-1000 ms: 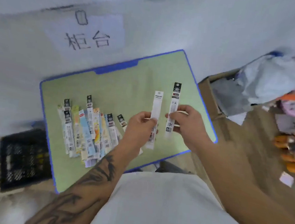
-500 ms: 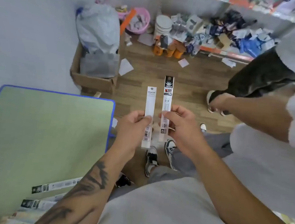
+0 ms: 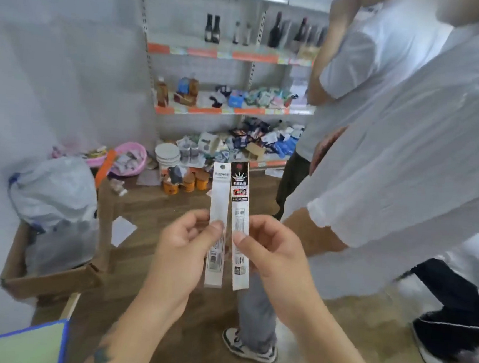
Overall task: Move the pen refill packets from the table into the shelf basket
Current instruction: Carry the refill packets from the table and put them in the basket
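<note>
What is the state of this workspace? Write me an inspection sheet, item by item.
Surface: green table, only a corner in view at lower left.
Job's things: white refill packet and black-topped refill packet, upright, side by side, off the table.
Clutter: cardboard box holding a plastic bag; pink basin; tins on the floor.
Grippers: left hand pinches the white packet; right hand pinches the black-topped one.
Cables: nothing seen.
Surroundings: stocked shelves; two bystanders at right.

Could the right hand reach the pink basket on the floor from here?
Probably not: the right hand pinches a refill packet, and the pink basket sits well ahead by the shelf.
</note>
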{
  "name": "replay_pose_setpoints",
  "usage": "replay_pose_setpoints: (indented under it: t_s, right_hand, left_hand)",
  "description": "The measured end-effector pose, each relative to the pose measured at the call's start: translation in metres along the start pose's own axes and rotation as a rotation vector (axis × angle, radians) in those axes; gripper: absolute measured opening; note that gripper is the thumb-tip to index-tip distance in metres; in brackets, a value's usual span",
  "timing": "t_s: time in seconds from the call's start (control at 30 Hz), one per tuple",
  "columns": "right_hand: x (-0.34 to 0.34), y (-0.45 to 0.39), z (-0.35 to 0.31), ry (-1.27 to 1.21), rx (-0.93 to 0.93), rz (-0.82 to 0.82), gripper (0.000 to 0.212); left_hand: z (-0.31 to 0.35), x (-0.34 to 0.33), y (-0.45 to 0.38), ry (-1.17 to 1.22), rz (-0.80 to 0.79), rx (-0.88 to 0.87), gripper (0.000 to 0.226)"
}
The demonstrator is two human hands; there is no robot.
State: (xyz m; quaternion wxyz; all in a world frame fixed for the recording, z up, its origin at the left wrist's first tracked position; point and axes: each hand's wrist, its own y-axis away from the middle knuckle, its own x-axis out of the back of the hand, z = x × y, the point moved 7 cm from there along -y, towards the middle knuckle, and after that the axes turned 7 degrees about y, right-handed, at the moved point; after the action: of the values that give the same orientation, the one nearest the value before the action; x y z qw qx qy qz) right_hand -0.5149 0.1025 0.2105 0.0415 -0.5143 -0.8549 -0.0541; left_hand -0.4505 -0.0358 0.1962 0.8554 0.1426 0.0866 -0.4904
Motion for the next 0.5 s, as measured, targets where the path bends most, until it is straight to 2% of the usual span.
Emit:
replay_pose_setpoints:
  t_s: [0.3, 0.5]
  right_hand:
    - [0.053, -0.068, -0.089, -0.152, 0.233, 0.007, 0.005]
    - [0.041, -0.105, -0.098, -0.175, 0.231, -0.053, 0.009]
  left_hand:
    - [0.092, -0.073, -0.039, -0.043, -0.023, -0.282, 0.017]
    - [0.100, -0.068, -0.068, 0.002, 0.077, -0.319, 0.019]
